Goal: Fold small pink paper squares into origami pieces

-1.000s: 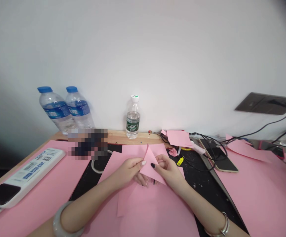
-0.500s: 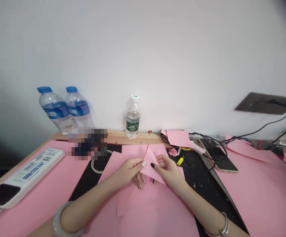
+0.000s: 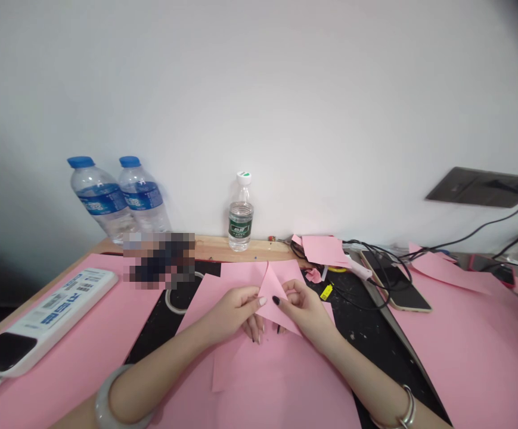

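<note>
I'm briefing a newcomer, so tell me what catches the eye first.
First comes the pointed pink paper held between the left hand and right hand, low in the centre. Behind them, a green-labelled bottle stands upright before the pale wall. At the picture's left, a white device with blue lettering lies on a large pink sheet.

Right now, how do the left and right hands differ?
Nails: the left hand shows a pale thumbnail; the right hand shows a black thumbnail.
Jewelry: the left hand's arm wears a thick, pale bangle; the right hand's arm wears slimmer, silvery bangles.
Side: the left hand grips the pink paper at its left, the right hand at its right.
Shared: both have the thumb on top of the paper.
</note>
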Demonstrator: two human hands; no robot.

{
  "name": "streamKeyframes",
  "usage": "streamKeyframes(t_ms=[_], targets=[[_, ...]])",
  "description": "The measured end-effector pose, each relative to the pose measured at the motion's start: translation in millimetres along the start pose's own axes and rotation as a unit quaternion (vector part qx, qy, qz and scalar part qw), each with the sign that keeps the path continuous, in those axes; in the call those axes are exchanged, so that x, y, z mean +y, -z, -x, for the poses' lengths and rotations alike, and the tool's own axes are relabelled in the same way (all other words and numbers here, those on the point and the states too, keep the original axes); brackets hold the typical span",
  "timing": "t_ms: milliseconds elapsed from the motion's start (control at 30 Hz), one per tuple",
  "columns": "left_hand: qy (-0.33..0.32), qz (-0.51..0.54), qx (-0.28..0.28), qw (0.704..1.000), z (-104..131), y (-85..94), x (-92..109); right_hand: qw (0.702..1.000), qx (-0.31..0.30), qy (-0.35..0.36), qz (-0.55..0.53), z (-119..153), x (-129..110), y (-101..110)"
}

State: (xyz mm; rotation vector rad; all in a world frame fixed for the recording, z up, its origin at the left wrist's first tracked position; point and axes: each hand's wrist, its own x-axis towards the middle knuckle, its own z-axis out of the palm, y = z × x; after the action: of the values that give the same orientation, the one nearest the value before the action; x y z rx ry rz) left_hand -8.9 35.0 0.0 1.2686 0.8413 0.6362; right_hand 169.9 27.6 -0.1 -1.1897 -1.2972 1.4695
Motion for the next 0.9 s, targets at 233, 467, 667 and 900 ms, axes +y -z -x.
streamKeyframes(t_ms=[233,467,667,900], targets=[[-0.003,-0.041,0.016,0.999,2,-1.3,3,1.0,0.0,-0.016,-0.005,3,-9,-2],[-0.011,0.022,0.009,1.0,-1,1.9,-3,0.999,0.025,0.014,-0.016,-3,-1,4],[0.015,0.06,0.018,0.998,-2,2.0,-3,0.999,0.032,0.009,-0.032,-5,4,6],[0.024,0.05,0.027,0.998,0,0.8,1,0.998,0.053,0.037,0.015,-3,7,6]])
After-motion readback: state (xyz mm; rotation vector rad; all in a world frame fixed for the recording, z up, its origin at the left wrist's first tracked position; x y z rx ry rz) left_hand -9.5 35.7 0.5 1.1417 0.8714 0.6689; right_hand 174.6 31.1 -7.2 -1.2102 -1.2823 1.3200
